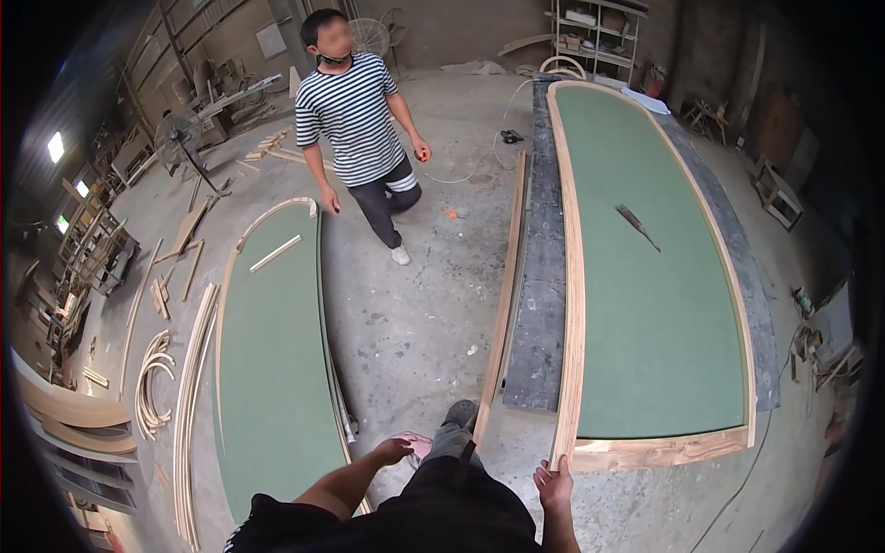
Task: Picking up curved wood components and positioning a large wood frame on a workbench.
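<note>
My right hand (553, 485) is closed around the near end of a long wooden edge strip (569, 350). The strip runs along the left side of a green arched panel (659, 304). At the panel's near end lies a wooden crosspiece (664, 452), just right of that hand. A chisel-like tool (638, 227) with a dark handle rests on the panel. My left hand (395, 451) hangs by my knee with its fingers curled; what they hold, if anything, is hidden. Beside it is a pinkish thing (420, 446) of unclear kind.
Another green arched panel (277, 369) lies to the left, a short wood strip (276, 253) on it. Bundled long strips (192, 415) lie further left. A person (355, 120) in a striped shirt stands ahead, holding an orange item. A long board (502, 323) leans beside the dark worktable (535, 355).
</note>
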